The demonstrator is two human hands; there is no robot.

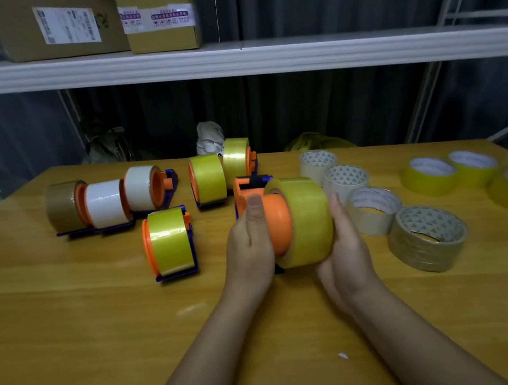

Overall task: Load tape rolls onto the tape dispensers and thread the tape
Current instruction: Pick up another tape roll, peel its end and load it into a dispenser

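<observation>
- Six loaded dispensers [171, 240] stand on the table [66, 327] left of the dispenser in hand [247, 193]; threading cannot be judged
- Left hand [248, 244] grips that dispenser; right hand [345, 244] cups a yellow roll [304, 217] partly seated on its orange hub [280, 225]
- Seven loose rolls [428, 236] lie right of it, apparently unloaded

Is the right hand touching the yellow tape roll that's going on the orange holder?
Touching. The head view shows the right hand cupping the yellow tape roll from the side, no gap.

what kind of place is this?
Probably a packing or warehouse station: labelled cardboard boxes on a metal shelf, and loose tape rolls beside loaded dispensers on a wooden table.
</observation>
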